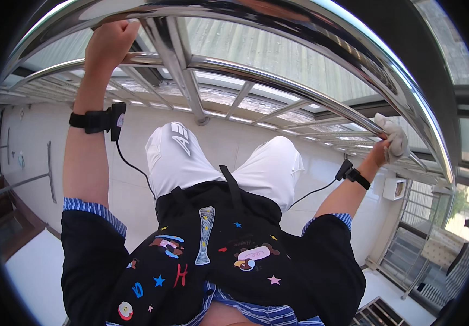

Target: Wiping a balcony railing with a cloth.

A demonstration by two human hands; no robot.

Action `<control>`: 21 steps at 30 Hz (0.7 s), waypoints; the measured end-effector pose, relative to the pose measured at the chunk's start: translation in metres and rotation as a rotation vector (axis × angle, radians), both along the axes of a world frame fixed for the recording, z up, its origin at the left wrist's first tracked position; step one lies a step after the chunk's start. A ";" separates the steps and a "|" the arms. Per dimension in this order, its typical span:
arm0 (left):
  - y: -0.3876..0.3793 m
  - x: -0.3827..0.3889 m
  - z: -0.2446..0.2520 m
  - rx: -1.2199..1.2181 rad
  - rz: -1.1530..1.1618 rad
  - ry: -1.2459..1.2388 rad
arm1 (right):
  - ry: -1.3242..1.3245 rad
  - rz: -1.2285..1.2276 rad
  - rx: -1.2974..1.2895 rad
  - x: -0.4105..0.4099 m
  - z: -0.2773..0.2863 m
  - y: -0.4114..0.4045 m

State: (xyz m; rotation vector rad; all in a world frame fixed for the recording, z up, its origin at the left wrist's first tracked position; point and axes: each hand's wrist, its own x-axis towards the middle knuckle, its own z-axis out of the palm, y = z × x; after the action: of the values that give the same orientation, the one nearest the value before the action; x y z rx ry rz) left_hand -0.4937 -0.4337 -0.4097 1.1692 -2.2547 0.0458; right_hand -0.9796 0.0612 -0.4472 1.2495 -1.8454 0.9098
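Note:
My right hand [379, 154] grips a crumpled whitish cloth [396, 138], which is pressed around the lower rail [267, 74] of a shiny metal railing at the right. The cloth hides part of my fingers. My left hand [108, 47] is raised at the far left with its fingers curled, by the underside of the thick top rail [340, 30]. Whether those fingers wrap the metal is hidden from me. A square metal post [177, 69] stands between my hands, joining both rails and reaching down to the floor.
Thin balusters [240, 99] run beneath the lower rail. Beyond the railing are window glass and a corrugated surface [234, 40]. Black straps [92, 121] with cabled devices circle both wrists. A white box [394, 188] and a metal rack [407, 244] stand at right, near hanging fabric.

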 end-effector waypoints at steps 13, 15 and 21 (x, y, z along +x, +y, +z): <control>0.023 -0.004 0.023 0.323 0.085 -0.089 | -0.098 0.018 -0.072 0.011 -0.003 -0.009; 0.025 -0.005 0.025 0.346 0.097 -0.089 | -0.091 0.011 -0.072 0.012 -0.004 -0.009; 0.018 -0.005 0.018 0.288 0.106 -0.109 | -0.132 0.076 -0.058 0.007 -0.005 -0.007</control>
State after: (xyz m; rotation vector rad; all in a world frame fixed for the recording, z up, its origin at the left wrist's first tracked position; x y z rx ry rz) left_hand -0.4983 -0.4161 -0.3918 1.4684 -2.3475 -0.1836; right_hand -0.9725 0.0545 -0.4522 1.2568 -1.8693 1.1033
